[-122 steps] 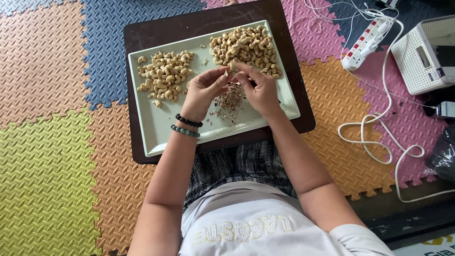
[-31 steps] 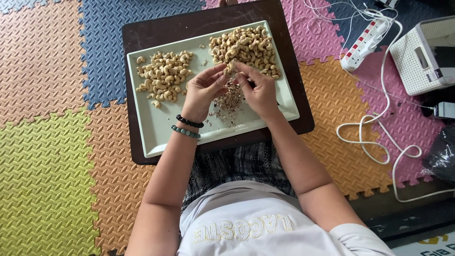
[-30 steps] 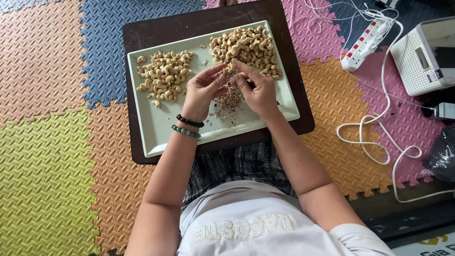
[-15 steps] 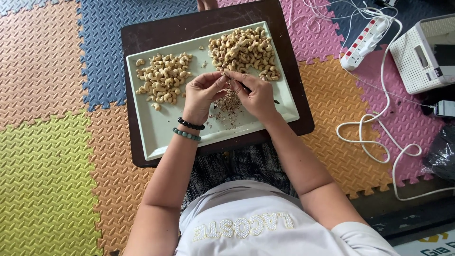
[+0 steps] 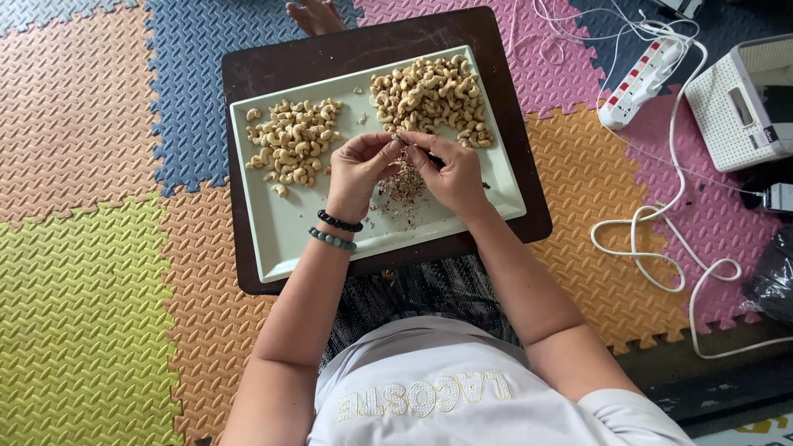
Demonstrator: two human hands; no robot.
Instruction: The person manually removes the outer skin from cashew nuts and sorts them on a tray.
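Note:
A pale green rectangular tray lies on a dark brown board. On its left is a pile of pale peeled cashews; at its back right is a pile of browner cashews. A heap of brown skin flakes lies between and below my hands. My left hand and my right hand meet fingertip to fingertip above the flakes, pinching one cashew between them. My left wrist carries two bead bracelets.
Coloured foam floor mats surround the board. At the right lie a white power strip, a looped white cable and a white perforated box. A bare foot shows at the top edge. A dark bag sits at the far right.
My hands have come closer together and a little nearer to me over the flake heap. The view has shifted slightly, so a foot now shows at the top.

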